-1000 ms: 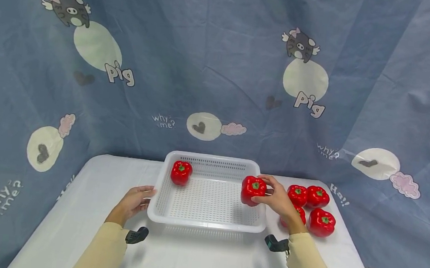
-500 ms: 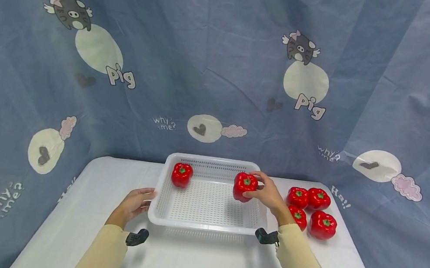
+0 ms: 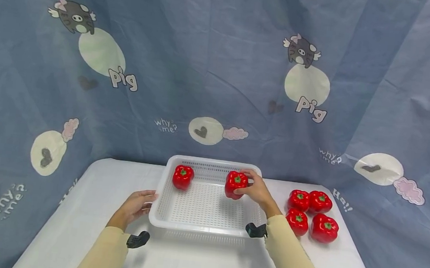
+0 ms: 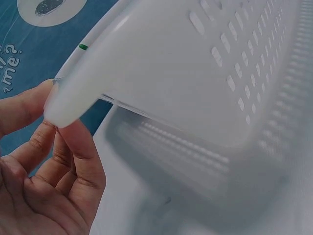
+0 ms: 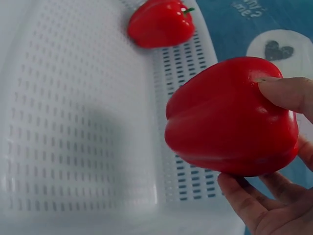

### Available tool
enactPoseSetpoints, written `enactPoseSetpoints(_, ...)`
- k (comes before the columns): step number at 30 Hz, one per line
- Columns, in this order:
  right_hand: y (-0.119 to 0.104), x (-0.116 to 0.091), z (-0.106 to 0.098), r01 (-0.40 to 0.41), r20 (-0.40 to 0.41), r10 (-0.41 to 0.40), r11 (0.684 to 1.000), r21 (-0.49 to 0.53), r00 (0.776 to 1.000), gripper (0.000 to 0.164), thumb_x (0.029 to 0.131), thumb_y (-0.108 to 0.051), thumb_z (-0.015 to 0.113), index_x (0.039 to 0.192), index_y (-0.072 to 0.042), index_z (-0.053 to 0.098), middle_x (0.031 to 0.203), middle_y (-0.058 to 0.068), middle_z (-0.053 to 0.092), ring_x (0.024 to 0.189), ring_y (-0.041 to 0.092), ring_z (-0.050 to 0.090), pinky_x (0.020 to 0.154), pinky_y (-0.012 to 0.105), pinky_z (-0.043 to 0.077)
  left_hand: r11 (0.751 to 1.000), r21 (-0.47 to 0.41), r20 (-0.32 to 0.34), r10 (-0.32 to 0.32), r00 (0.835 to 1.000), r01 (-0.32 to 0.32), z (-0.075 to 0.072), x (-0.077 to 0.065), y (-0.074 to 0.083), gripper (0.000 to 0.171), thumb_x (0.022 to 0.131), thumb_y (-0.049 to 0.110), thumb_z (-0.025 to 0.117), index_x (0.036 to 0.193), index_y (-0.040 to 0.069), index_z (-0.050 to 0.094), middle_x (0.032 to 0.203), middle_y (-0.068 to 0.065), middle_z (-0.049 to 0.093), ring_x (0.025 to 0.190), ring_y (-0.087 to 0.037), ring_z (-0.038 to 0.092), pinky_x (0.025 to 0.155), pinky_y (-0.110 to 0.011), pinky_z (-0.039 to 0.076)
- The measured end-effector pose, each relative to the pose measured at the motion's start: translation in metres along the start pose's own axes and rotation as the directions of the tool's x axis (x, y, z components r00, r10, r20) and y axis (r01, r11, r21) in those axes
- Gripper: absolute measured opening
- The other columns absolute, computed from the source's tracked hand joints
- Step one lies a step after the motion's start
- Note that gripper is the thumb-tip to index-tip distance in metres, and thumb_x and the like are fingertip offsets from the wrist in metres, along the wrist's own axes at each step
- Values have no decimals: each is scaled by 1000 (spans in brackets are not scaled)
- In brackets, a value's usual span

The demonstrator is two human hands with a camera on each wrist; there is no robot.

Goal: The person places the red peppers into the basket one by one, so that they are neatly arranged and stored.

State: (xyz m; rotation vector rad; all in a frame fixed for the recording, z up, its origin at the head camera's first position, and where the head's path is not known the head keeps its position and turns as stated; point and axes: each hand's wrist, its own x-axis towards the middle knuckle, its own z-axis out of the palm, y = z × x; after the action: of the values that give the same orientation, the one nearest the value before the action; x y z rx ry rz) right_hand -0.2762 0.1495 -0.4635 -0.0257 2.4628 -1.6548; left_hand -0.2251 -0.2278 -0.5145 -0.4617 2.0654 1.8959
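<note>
A red bell pepper (image 3: 235, 186) with a green stem is gripped by my right hand (image 3: 257, 190) above the white perforated basket (image 3: 201, 228). In the right wrist view, thumb and fingers hold that pepper (image 5: 225, 120) by its sides, over the basket floor. My left hand (image 3: 136, 206) pinches the basket's left rim; the left wrist view shows the thumb above and curled fingers under the rim (image 4: 73, 105). Another red bell pepper (image 3: 183, 177) sits in the back left corner of the basket.
Several red bell peppers (image 3: 324, 228) stand grouped on the white table (image 3: 201, 265), right of the basket, close to my right forearm. A blue patterned cloth (image 3: 222, 65) hangs behind the table.
My right hand has carried the pepper left, from the basket's right side toward its middle. The left hand stays on the rim, and the pepper in the corner has not moved.
</note>
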Motion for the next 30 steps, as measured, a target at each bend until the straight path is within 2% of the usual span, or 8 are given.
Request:
enactPoseSetpoints(7, 2, 10, 11, 10, 1, -10, 1000, 8, 1000, 68, 74, -2, 80, 135, -9, 50, 134, 19, 50, 114, 40, 55, 94, 53, 48, 1000, 9, -18, -3, 1000, 3, 1, -1, 2, 51, 93, 20, 64, 134, -5, 49, 102, -6, 67, 83, -16, 63, 67, -24, 51)
enactPoseSetpoints(18, -1, 24, 30, 40, 13, -40, 999, 7, 999, 66, 72, 0, 81, 132, -9, 54, 131, 17, 52, 113, 38, 55, 89, 48, 52, 1000, 22, -32, -6, 999, 7, 2, -2, 1, 50, 92, 21, 65, 133, -5, 51, 110, -11, 67, 85, -16, 63, 69, -25, 51)
enactPoseSetpoints(25, 0, 30, 39, 29, 21, -29, 1000, 8, 999, 66, 72, 2, 80, 132, -9, 53, 131, 16, 52, 115, 37, 53, 89, 48, 52, 1000, 17, -33, -2, 999, 3, 2, -1, 0, 51, 92, 21, 66, 133, -5, 51, 107, -9, 68, 84, -16, 64, 68, -25, 51)
enactPoseSetpoints(30, -2, 34, 46, 21, 22, -21, 999, 27, 1000, 65, 72, 3, 80, 131, -9, 54, 132, 17, 52, 116, 38, 52, 90, 48, 51, 1000, 15, -38, -7, 999, 7, 2, -2, 1, 50, 92, 21, 66, 133, -4, 51, 111, -11, 67, 85, -16, 64, 69, -25, 52)
